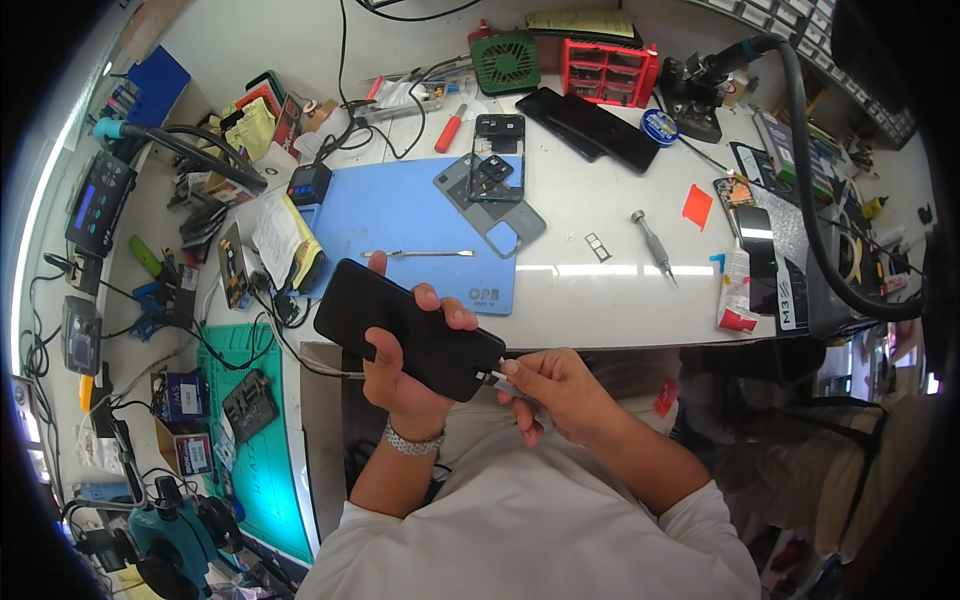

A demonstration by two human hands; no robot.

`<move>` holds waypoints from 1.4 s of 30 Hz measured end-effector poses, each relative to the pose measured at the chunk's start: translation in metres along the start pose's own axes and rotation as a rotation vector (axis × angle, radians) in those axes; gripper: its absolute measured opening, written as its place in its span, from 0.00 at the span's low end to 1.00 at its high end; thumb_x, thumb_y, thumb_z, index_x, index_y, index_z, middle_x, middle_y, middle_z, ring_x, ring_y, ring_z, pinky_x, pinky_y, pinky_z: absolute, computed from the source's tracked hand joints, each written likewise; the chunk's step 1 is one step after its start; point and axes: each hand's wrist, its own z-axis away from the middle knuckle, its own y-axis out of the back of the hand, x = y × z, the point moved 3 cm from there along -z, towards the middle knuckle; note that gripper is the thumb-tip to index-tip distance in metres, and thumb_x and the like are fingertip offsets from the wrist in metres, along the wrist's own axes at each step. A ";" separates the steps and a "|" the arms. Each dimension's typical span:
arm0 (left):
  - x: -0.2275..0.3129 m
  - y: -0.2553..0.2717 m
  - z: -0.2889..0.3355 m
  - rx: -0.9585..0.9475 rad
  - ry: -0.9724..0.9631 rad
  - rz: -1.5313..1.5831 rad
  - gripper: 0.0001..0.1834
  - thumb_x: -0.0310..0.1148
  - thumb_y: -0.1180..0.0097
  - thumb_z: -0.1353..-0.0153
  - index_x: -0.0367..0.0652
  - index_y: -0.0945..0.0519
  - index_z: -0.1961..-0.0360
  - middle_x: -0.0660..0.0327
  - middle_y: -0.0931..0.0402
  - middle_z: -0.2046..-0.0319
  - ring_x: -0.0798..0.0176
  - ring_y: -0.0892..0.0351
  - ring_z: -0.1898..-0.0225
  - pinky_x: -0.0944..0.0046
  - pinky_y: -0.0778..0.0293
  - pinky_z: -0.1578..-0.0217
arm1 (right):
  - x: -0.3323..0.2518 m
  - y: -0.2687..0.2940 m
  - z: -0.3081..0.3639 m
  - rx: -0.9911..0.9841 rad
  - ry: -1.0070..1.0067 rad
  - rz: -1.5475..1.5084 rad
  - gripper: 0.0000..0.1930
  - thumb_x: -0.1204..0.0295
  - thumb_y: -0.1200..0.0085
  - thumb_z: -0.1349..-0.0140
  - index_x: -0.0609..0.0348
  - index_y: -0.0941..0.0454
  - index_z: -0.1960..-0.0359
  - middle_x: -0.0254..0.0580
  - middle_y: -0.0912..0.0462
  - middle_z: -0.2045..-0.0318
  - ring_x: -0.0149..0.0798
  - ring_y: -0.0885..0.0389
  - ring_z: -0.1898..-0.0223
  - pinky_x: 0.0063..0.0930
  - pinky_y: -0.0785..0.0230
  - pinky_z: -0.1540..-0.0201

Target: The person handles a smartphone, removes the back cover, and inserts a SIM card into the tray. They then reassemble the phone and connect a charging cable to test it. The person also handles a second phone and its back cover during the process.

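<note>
Evidently the black phone is held in the air across the bench's near edge, its plug end reaching out over the person's lap. The left hand is wrapped around it, thumb along one side and fingertips over the other; the right hand, close by but apart from the left, pinches a small plug at the phone's end. Whether the plug is fully seated cannot be told. Pressing or pulling it at a slant could strain the socket, and a sideways tug might twist the phone out of the left hand; with nothing solid under that end, it could fall past the bench.

Further in, a thin metal tool lies on the blue mat, where a careless forearm could knock it. Toward the bench's far edge, an opened phone overlaps a grey back cover; a bump might shift both. To their right, the little card tray, near a screwdriver, looks easily swept away by a sleeve.
</note>
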 end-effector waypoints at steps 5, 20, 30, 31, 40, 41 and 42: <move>0.000 0.002 0.000 -0.001 0.034 0.048 0.46 0.54 0.41 0.23 0.56 0.50 0.14 0.54 0.23 0.46 0.51 0.21 0.48 0.41 0.24 0.42 | 0.004 -0.001 -0.003 -0.026 0.018 -0.005 0.22 0.54 0.46 0.17 0.61 0.18 0.64 0.38 0.18 0.83 0.34 0.18 0.84 0.26 0.32 0.79; -0.018 0.010 0.017 0.183 0.342 0.036 0.40 0.39 0.34 0.26 0.43 0.40 0.21 0.47 0.17 0.53 0.43 0.14 0.54 0.37 0.17 0.51 | -0.090 0.081 -0.001 1.099 0.846 1.360 0.05 0.73 0.34 0.32 0.61 0.13 0.63 0.47 0.18 0.67 0.50 0.19 0.62 0.43 0.27 0.56; -0.025 -0.010 0.022 0.267 0.458 -0.190 0.36 0.28 0.38 0.30 0.36 0.38 0.25 0.45 0.15 0.57 0.39 0.10 0.52 0.37 0.11 0.51 | -0.104 0.078 -0.027 0.986 0.456 1.476 0.06 0.75 0.37 0.37 0.64 0.14 0.61 0.53 0.17 0.57 0.55 0.25 0.48 0.49 0.39 0.42; -0.025 -0.010 0.022 0.308 0.481 -0.195 0.36 0.28 0.38 0.31 0.36 0.39 0.25 0.45 0.15 0.57 0.38 0.10 0.50 0.37 0.11 0.50 | -0.105 0.078 -0.026 0.958 0.418 1.458 0.06 0.76 0.37 0.37 0.64 0.14 0.61 0.53 0.17 0.57 0.55 0.25 0.48 0.49 0.40 0.41; -0.030 -0.015 0.022 0.283 0.072 -0.418 0.40 0.12 0.45 0.30 0.45 0.38 0.19 0.48 0.20 0.43 0.55 0.11 0.50 0.44 0.10 0.45 | -0.100 0.041 -0.002 0.702 0.533 0.943 0.08 0.80 0.33 0.36 0.62 0.18 0.58 0.38 0.15 0.64 0.37 0.18 0.57 0.34 0.31 0.48; -0.030 -0.014 0.023 0.268 0.040 -0.453 0.41 0.12 0.46 0.29 0.46 0.38 0.18 0.50 0.20 0.43 0.58 0.11 0.50 0.44 0.10 0.44 | -0.096 0.037 -0.001 0.642 0.568 0.773 0.09 0.81 0.32 0.36 0.62 0.19 0.57 0.36 0.14 0.65 0.33 0.17 0.59 0.30 0.31 0.50; -0.030 -0.013 0.023 0.257 0.069 -0.502 0.41 0.12 0.45 0.29 0.46 0.39 0.18 0.52 0.20 0.43 0.61 0.12 0.50 0.44 0.10 0.43 | -0.089 0.037 -0.003 0.572 0.603 0.679 0.10 0.80 0.30 0.36 0.62 0.19 0.57 0.35 0.14 0.65 0.30 0.18 0.60 0.28 0.31 0.51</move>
